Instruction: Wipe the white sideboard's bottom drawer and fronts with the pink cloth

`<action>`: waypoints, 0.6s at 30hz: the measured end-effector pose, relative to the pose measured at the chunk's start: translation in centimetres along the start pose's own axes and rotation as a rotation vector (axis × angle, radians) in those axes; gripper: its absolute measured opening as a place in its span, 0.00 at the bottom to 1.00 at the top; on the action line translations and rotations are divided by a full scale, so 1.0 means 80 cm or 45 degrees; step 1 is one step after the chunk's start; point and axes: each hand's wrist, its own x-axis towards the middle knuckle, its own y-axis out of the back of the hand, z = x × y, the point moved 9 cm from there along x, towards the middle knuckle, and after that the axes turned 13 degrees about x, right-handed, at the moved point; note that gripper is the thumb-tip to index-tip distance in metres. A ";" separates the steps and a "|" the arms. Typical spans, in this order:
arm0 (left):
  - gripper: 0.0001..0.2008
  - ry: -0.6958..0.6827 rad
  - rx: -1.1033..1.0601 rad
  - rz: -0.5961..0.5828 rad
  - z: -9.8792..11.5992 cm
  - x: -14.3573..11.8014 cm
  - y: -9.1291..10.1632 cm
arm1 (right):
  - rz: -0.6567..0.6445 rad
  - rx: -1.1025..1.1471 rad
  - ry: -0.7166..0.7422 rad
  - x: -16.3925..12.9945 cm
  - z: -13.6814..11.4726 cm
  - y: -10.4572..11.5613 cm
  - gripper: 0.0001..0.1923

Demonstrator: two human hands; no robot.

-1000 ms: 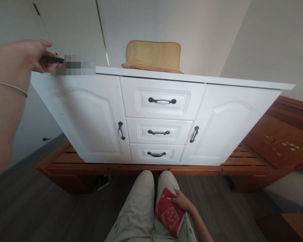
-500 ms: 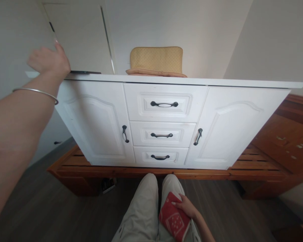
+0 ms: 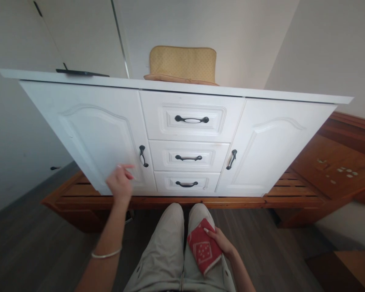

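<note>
My left hand (image 3: 121, 181), with a silver bangle on the wrist, is in front of the cabinet's left door (image 3: 100, 134). It holds nothing; its index finger points towards the dark door handle (image 3: 143, 156), apart from it, and the other fingers are partly curled and a little blurred. On my right thigh, my right hand (image 3: 222, 241) grips a folded red cloth (image 3: 203, 248) with a white square and dot print. The thumb lies over the cloth, while the other fingers are mostly hidden.
The white cabinet (image 3: 187, 156) has three middle drawers and a right door (image 3: 270, 150). On its top are a thin dark flat object (image 3: 82, 73) and a yellow dotted cushion (image 3: 182, 63). A wooden slatted bench (image 3: 295, 198) is beneath it. My knees are close to its front edge.
My left hand has come down from the cabinet top's left end to the left door, near its handle. My right hand still holds the red cloth on my thigh. The view has shifted slightly.
</note>
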 end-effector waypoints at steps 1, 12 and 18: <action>0.29 -0.029 -0.038 -0.138 -0.002 -0.045 -0.044 | 0.018 0.081 -0.012 -0.005 0.001 0.002 0.27; 0.34 -0.473 0.312 -1.108 -0.038 -0.403 -0.247 | 0.364 0.578 0.029 -0.041 0.048 0.042 0.32; 0.31 -0.364 0.367 -1.263 -0.028 -0.382 -0.251 | 0.463 0.462 0.049 -0.025 0.061 0.060 0.29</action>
